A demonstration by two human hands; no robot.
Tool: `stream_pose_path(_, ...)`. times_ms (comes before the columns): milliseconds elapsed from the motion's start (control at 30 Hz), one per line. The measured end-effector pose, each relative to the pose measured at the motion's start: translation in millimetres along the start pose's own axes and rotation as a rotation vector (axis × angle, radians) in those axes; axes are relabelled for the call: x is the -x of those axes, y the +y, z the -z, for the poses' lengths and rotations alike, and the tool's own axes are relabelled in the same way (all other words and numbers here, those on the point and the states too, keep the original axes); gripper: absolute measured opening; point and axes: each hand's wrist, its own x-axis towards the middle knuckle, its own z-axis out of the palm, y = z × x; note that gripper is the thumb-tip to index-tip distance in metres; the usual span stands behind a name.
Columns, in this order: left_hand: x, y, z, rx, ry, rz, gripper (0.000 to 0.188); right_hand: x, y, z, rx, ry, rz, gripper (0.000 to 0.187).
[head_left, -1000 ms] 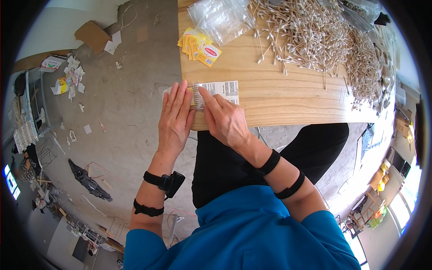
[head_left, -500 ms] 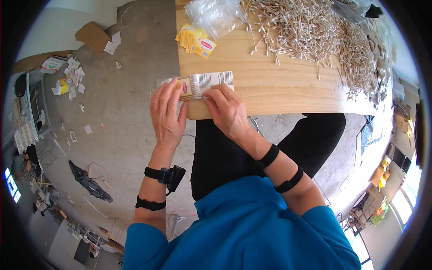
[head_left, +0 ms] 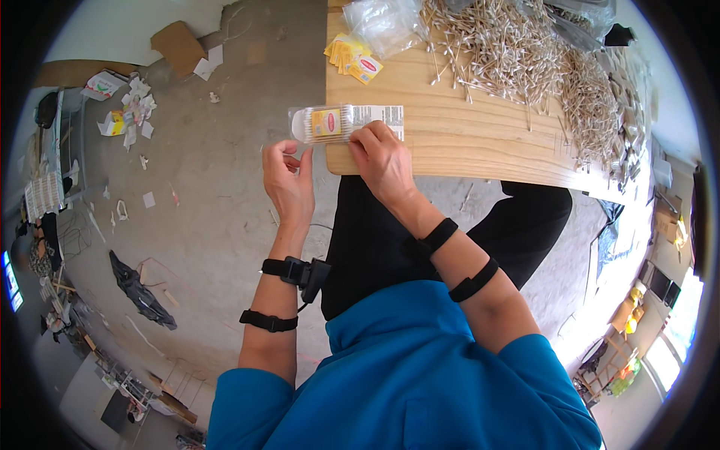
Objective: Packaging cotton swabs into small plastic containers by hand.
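Observation:
A clear plastic bag of cotton swabs (head_left: 300, 129) with a small yellow card inside lies at the table's left edge, its left end sticking out past the wood. Its white printed part (head_left: 388, 114) stretches to the right on the tabletop. My right hand (head_left: 384, 163) is closed on the bag's near side, around where the swabs end; the fingertips are partly hidden. Just below the bag's overhanging end is my left hand (head_left: 289, 180), apart from it, fingers loosely curled and thumb held away, with nothing in it.
Several yellow cards (head_left: 351, 56) lie fanned out beyond the bag, beside a stack of clear plastic bags (head_left: 386, 26). A large heap of loose cotton swabs (head_left: 510, 56) covers the table's far right. Paper scraps (head_left: 137, 105) litter the floor at left.
My left hand has come off the bag's left end and drawn back toward me, uncovering the card and swabs. My right hand stays on the bag. The view has shifted slightly.

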Motion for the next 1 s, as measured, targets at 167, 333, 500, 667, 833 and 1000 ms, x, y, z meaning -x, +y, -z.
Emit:
stream_pose_path(167,-1,-14,-15,0.754,0.013,0.556,0.026,1,-1,-6,0.012,0.003,-0.024,0.007)
stream_pose_path(333,-5,-8,-15,0.923,-0.003,0.690,0.025,1,0,-5,0.018,0.007,-0.053,0.007)
stream_pose_path(500,-2,-4,-16,0.882,0.038,0.641,0.024,2,-7,-7,-0.021,0.052,-0.145,0.005)
stream_pose_path(667,-2,-8,-20,0.799,0.036,0.461,0.019,3,-10,-11,-0.072,0.083,-0.252,0.003)
stream_pose_path(833,-1,-9,-23,0.733,0.048,0.414,0.016,4,-8,-11,-0.076,0.100,-0.235,0.002)
stream_pose_path(1000,-1,-11,-24,0.689,0.064,0.348,0.013,3,-8,-10,-0.069,0.066,-0.221,0.004)
